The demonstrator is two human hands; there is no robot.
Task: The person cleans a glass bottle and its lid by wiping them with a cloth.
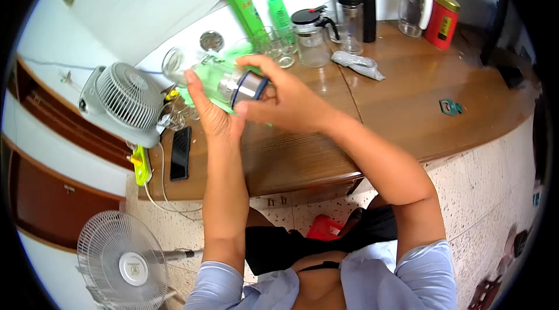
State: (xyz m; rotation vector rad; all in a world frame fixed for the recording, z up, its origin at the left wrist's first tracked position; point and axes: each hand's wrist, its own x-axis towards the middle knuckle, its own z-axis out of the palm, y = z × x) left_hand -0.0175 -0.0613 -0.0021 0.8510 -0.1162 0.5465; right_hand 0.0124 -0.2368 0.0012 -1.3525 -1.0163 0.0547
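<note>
A clear glass bottle [207, 74] with a silver lid [249, 88] ringed in dark blue is held tilted above the table's left part. My left hand [215, 115] is wrapped round its underside, thumb along the glass. At the lid end, my right hand [285, 97] has its fingers closed round the silver lid. Something green shows behind and through the glass; I cannot make out what it is. Drinking glasses [273, 45] stand just beyond my hands, beside a glass teapot [312, 42] with a black lid.
On the wooden table [402, 100] are a small fan [131, 91], a phone [180, 152], a green power strip [140, 165], a wrapped item [358, 65], a lidded bottle [350, 24], a clear jug [413, 7] and a red tin [442, 21]. A standing fan [125, 257] is lower left.
</note>
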